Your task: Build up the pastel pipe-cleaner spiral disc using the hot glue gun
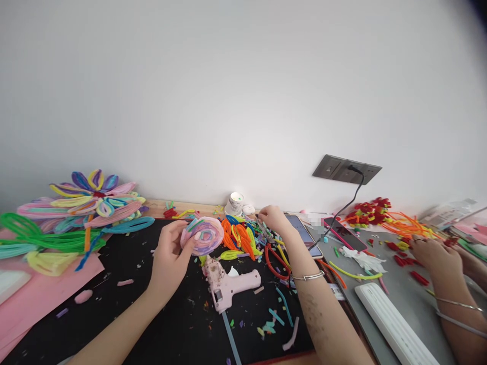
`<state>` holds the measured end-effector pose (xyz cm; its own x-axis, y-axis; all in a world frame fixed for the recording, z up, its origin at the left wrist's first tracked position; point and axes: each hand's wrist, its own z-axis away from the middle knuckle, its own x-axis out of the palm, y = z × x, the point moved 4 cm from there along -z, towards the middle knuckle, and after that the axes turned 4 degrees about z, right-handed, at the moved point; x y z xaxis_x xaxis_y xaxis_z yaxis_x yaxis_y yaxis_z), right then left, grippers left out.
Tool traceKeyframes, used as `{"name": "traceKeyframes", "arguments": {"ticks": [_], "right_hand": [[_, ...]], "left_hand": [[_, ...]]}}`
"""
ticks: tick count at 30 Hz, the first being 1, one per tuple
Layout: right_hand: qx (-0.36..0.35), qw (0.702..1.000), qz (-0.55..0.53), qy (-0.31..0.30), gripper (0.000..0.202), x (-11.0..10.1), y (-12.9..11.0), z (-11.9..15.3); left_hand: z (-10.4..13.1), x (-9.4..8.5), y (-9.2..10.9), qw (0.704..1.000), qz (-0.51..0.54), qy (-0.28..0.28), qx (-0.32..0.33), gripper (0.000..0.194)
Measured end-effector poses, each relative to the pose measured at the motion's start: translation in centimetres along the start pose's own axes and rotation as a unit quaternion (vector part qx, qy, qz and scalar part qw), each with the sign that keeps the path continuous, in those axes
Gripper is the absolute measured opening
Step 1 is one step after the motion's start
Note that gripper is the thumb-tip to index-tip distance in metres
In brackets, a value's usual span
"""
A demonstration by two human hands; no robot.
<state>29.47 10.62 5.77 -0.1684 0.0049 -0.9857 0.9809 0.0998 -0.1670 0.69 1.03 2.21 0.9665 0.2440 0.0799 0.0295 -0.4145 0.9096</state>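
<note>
My left hand (171, 253) pinches a round coil of pastel pipe cleaners (203, 237), pink, lilac and green, with its flat spiral side toward me. My right hand (272, 219) reaches to the back of the black mat, its fingers curled down among cut pieces; what they grip, if anything, I cannot make out. Just left of it lies a heap of orange, yellow and blue pipe cleaner loops (239, 238). Below the coil, a pink hot glue gun (228, 284) rests on its side with a glue stick (231, 337) extending from its rear.
At left are a large pipe cleaner flower (97, 197), green loops (49, 235) and pink paper (57, 299). A paper cup (234, 204) stands by the wall. To the right lie phones (344, 235), a white power strip (395, 324) and another person's hands (437, 258). A black cable (352, 203) hangs from the socket.
</note>
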Motion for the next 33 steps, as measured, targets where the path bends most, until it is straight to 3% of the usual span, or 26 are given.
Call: {"name": "traceKeyframes", "arguments": {"ticks": [3,7,11,19,26,27,30,33], "right_hand": [[0.003,1.0,0.006,0.019,0.026,0.9,-0.9,-0.9],[0.01,1.0,0.012,0.006,0.026,2.6,-1.7,-2.1],[0.012,1.0,0.005,-0.01,0.028,3.0,-1.7,-2.3],[0.041,0.997,-0.068,0.007,0.03,0.3,-0.4,-0.2],[0.032,0.973,-0.22,0.068,0.025,-2.4,-0.6,4.4],[0.021,0.962,-0.261,0.072,0.024,-2.4,-0.9,5.2],[-0.002,0.871,-0.486,0.072,0.017,-1.8,-1.8,7.0],[0.008,0.81,-0.583,0.069,0.015,-0.6,-2.8,8.1]], "left_hand": [[0.1,0.0,-0.1,1.0,0.0,-0.005,-0.003,0.035],[0.1,0.0,-0.3,1.0,0.0,-0.013,-0.012,0.035],[0.1,0.1,-0.6,1.0,-0.001,-0.023,-0.015,0.035],[0.0,0.1,-0.7,1.0,-0.003,-0.021,-0.009,0.036],[0.1,0.3,-0.5,0.999,-0.005,-0.034,-0.02,0.036],[0.1,0.3,-0.6,0.999,-0.007,-0.037,-0.02,0.036],[0.1,0.3,-0.8,0.999,-0.01,-0.043,-0.014,0.034],[0.2,0.4,-1.1,0.998,-0.006,-0.055,-0.011,0.033]]}}
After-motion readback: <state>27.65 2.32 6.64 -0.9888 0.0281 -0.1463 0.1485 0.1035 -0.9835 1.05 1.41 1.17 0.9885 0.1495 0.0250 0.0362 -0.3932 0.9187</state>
